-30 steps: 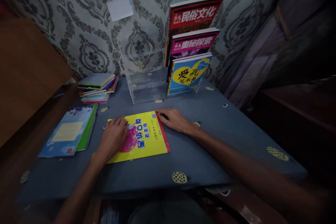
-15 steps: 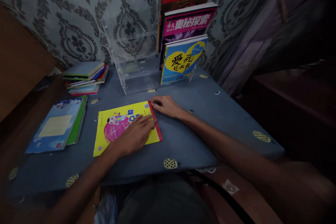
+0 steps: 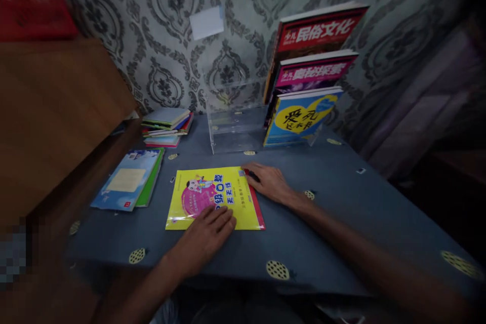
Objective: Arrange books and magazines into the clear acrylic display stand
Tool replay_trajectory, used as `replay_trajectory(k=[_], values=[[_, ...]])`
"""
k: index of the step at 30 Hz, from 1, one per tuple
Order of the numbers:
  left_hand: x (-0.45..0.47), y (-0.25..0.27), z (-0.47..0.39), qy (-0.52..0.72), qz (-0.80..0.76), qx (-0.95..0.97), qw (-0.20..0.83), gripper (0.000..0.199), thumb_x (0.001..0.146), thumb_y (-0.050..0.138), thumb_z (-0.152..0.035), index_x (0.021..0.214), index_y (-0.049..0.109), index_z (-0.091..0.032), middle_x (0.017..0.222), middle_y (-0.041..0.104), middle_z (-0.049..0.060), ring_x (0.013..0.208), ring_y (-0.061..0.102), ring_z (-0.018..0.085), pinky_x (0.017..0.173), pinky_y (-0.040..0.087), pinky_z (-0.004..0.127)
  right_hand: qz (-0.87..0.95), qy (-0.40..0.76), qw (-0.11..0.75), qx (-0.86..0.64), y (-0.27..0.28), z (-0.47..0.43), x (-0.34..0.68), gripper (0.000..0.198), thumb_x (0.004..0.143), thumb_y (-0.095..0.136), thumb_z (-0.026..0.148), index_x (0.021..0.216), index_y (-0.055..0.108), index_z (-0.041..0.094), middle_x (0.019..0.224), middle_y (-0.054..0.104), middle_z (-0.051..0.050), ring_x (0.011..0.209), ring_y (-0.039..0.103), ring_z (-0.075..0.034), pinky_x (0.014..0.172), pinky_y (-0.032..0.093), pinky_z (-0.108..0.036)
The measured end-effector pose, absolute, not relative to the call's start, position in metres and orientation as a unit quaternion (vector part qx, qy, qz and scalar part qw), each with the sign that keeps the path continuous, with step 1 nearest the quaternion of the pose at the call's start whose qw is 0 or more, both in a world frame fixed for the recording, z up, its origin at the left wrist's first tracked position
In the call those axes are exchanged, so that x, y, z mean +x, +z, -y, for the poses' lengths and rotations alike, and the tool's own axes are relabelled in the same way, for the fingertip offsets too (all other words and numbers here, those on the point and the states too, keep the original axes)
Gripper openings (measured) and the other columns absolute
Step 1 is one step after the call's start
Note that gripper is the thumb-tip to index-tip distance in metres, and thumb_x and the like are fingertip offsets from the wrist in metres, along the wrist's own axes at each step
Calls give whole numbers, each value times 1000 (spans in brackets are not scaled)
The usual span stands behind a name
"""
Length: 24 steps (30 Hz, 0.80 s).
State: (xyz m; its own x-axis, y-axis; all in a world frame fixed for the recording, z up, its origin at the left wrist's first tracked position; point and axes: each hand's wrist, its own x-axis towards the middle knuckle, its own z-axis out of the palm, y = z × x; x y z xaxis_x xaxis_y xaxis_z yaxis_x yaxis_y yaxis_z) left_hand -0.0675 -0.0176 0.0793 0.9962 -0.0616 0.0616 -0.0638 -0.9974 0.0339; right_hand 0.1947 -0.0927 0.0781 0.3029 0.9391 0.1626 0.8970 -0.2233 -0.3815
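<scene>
A yellow workbook [image 3: 246, 212] with a pink circle, a cartoon figure and a red strip along its right edge lies flat on the table, turned sideways. My left hand [image 3: 210, 230] rests on its lower part, fingers stretched out over the cover and part of the pink circle. At the upper right corner, my right hand [image 3: 268, 181] has its fingers bent, with thumb and fingertips closed at the red edge. The palm side of that hand is in shadow.
A clear acrylic rack [image 3: 237, 144] stands behind, its right side holding a blue and yellow book [image 3: 299, 121], a purple book [image 3: 317, 75] and a red book [image 3: 322, 30]. To the left are a stack of books [image 3: 167, 119] and a blue book [image 3: 125, 179] over a green one.
The view has shifted, so everything sits further right and lower. My left hand has slid from near the red edge toward the workbook's lower middle; my right hand stays at its corner.
</scene>
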Motion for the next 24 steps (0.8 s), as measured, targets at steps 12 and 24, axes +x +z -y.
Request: replay_trajectory(k=[12, 24], values=[[-144, 63, -44, 176, -206, 949, 159, 27, 99, 37, -25, 111, 61, -24, 140, 58, 10, 138, 47, 24, 108, 47, 45, 705, 99, 201, -672, 72, 173, 102, 23, 96, 44, 23, 101, 66, 24, 96, 70, -7, 75, 67, -17, 65, 49, -28], [-87, 57, -82, 202, -303, 927, 89, 30, 95, 41, -20, 123, 49, -14, 134, 57, 19, 129, 52, 28, 107, 45, 50, 762, 33, 231, -604, 83, -1, 65, 28, 98, 44, 19, 120, 59, 12, 128, 63, -18, 122, 56, -27, 106, 42, -44]])
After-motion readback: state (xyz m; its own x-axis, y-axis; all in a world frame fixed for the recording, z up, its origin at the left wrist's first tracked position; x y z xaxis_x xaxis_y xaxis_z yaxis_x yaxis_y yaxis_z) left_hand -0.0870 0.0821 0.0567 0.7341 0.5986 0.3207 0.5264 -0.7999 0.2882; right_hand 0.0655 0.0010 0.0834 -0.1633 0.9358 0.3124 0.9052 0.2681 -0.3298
